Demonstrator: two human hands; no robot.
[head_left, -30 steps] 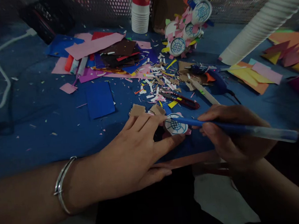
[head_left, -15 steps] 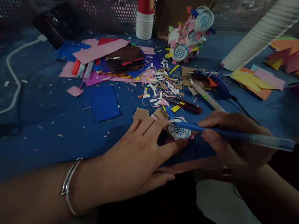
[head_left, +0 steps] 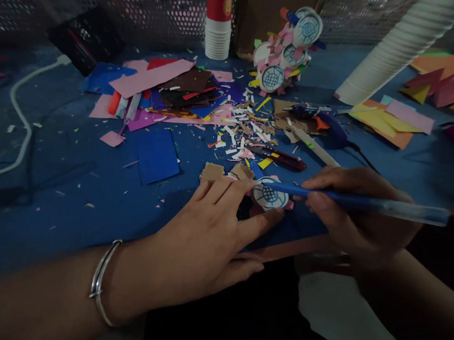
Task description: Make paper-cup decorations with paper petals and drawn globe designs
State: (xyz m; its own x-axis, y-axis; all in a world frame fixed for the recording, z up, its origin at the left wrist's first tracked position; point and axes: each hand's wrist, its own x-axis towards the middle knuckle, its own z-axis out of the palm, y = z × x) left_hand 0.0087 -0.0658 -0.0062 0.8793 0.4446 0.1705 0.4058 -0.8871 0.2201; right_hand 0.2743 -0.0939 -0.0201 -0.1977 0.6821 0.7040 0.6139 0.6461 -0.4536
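A small white paper cup piece with a blue gridded circle drawn on its round face sits near the table's front edge. Pink paper bits show at its rim. My left hand steadies it from the left, fingertips at its upper edge and another finger along its lower edge. What lies under the palm is hidden. A blue pen is gripped in my right hand, its tip touching the drawn face. Torn brown cardboard pieces lie just beyond my left fingers.
Paper scraps litter the blue table. A dark red cutter and a glue gun lie beyond my right hand. Decorated paper cups, a cup stack and a long tilted cup stack stand behind. Coloured sheets lie left.
The pen's tip has shifted slightly on the drawn face, and blue marks near the circle's centre look denser. My left hand keeps its hold. The whole view has shifted a little.
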